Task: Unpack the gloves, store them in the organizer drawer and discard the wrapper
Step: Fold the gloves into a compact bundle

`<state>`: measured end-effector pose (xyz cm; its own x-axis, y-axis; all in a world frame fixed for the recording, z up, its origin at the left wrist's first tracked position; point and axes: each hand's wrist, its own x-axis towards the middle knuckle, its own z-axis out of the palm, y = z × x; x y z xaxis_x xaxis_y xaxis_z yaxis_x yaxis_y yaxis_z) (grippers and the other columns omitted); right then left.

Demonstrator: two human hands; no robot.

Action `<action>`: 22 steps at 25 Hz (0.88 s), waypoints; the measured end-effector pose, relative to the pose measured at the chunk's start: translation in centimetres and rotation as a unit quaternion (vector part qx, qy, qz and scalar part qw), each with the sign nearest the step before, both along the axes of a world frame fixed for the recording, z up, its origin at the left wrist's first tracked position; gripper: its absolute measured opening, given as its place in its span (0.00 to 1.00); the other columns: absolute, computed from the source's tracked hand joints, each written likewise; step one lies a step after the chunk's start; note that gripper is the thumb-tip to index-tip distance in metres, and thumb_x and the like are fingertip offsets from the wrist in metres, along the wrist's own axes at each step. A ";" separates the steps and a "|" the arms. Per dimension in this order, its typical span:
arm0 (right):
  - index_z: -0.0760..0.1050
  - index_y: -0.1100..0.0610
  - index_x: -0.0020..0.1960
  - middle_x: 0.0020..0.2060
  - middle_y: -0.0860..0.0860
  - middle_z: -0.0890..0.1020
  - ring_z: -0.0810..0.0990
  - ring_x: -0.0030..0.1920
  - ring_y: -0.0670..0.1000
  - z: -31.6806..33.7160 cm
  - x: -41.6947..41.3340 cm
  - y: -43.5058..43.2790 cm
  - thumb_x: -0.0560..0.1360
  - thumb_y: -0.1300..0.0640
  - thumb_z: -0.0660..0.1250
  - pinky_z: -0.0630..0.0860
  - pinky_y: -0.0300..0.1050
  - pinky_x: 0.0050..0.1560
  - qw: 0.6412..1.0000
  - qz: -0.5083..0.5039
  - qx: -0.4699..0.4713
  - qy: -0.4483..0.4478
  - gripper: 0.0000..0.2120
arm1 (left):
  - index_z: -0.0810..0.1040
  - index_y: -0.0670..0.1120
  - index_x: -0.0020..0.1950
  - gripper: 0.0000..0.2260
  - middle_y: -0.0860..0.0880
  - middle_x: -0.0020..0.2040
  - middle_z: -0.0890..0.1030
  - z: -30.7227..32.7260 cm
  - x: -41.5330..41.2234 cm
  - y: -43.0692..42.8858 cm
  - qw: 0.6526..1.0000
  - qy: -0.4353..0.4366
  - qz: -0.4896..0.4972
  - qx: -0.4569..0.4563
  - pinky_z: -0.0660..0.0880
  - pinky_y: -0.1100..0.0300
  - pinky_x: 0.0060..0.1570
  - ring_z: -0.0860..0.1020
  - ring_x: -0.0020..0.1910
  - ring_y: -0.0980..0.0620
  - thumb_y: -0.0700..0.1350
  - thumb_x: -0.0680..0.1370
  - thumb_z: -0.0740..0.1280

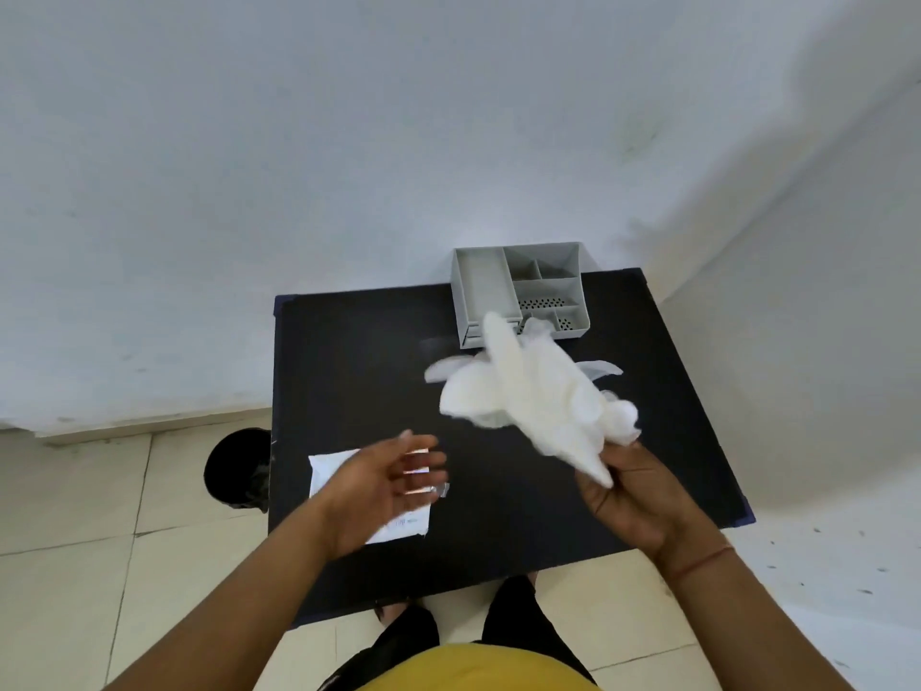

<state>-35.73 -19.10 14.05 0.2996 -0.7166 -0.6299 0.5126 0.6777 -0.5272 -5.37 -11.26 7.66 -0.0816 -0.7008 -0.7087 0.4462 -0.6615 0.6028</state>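
From the head camera I see my right hand (635,496) pinching the white gloves (528,391) by one end, the bunch blurred and raised above the black table (349,371), in front of the grey organizer (518,291). My left hand (383,483) hovers spread and empty over the white wrapper (329,471) lying flat. A black bin (239,466) stands left of the table.
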 end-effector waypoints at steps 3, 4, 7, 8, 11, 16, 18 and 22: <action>0.76 0.64 0.69 0.51 0.60 0.88 0.89 0.43 0.53 -1.8 1.3 1.5 0.74 0.69 0.65 0.86 0.42 0.34 0.999 0.034 0.027 0.004 0.23 | 0.78 0.42 0.75 0.29 0.37 0.72 0.81 2.9 -3.9 -1.6 0.986 0.165 -0.035 -0.017 0.75 0.38 0.72 0.79 0.71 0.34 0.62 0.85 0.59; 0.75 0.64 0.71 0.53 0.61 0.88 0.89 0.46 0.55 -2.2 1.4 1.8 0.75 0.69 0.65 0.87 0.44 0.37 0.998 0.047 0.030 0.020 0.24 | 0.79 0.43 0.75 0.30 0.37 0.70 0.82 3.7 -4.9 -2.1 0.983 0.178 -0.040 -0.031 0.76 0.38 0.71 0.80 0.69 0.35 0.64 0.85 0.58; 0.76 0.60 0.70 0.56 0.62 0.86 0.88 0.50 0.59 -2.2 0.5 1.9 0.81 0.71 0.62 0.88 0.52 0.43 0.993 0.089 0.008 0.073 0.20 | 0.80 0.43 0.73 0.26 0.39 0.67 0.85 4.9 -6.3 -3.0 0.988 0.141 -0.047 -0.043 0.82 0.40 0.63 0.84 0.65 0.38 0.59 0.81 0.66; 0.77 0.58 0.68 0.56 0.61 0.86 0.88 0.50 0.59 -1.8 0.0 1.6 0.82 0.72 0.61 0.89 0.54 0.43 0.990 0.101 -0.001 0.099 0.18 | 0.80 0.43 0.72 0.25 0.39 0.66 0.86 5.0 -6.4 -3.2 0.990 0.116 -0.063 -0.041 0.84 0.41 0.60 0.85 0.64 0.38 0.55 0.79 0.71; 0.79 0.53 0.65 0.64 0.63 0.83 0.87 0.57 0.61 -1.0 -1.7 -0.1 0.80 0.70 0.65 0.87 0.58 0.51 0.972 0.167 -0.042 0.161 0.19 | 0.80 0.44 0.69 0.19 0.41 0.63 0.87 5.4 -7.3 -4.3 0.995 0.020 -0.088 -0.034 0.88 0.45 0.49 0.87 0.59 0.41 0.42 0.79 0.75; 0.78 0.51 0.72 0.69 0.59 0.81 0.79 0.71 0.64 1.4 -3.2 -3.8 0.81 0.37 0.61 0.81 0.64 0.61 0.994 0.106 -0.014 0.024 0.27 | 0.81 0.45 0.68 0.17 0.45 0.59 0.87 5.9 -8.7 -5.8 0.998 0.006 0.048 -0.042 0.87 0.53 0.39 0.89 0.52 0.46 0.32 0.81 0.68; 0.81 0.52 0.69 0.68 0.57 0.82 0.76 0.74 0.62 2.3 -3.3 -5.2 0.81 0.35 0.59 0.77 0.67 0.67 0.996 0.065 0.008 -0.060 0.27 | 0.79 0.45 0.70 0.18 0.45 0.59 0.86 6.3 -8.7 -6.5 0.992 0.034 0.106 -0.053 0.86 0.55 0.36 0.89 0.50 0.47 0.32 0.82 0.66; 0.78 0.53 0.72 0.71 0.61 0.80 0.78 0.71 0.66 2.4 -2.0 -7.0 0.77 0.44 0.69 0.73 0.72 0.70 0.984 0.175 -0.012 -0.012 0.26 | 0.81 0.47 0.68 0.18 0.44 0.62 0.86 6.7 -10.2 -7.2 0.990 0.013 0.110 -0.085 0.86 0.54 0.37 0.88 0.54 0.44 0.33 0.81 0.69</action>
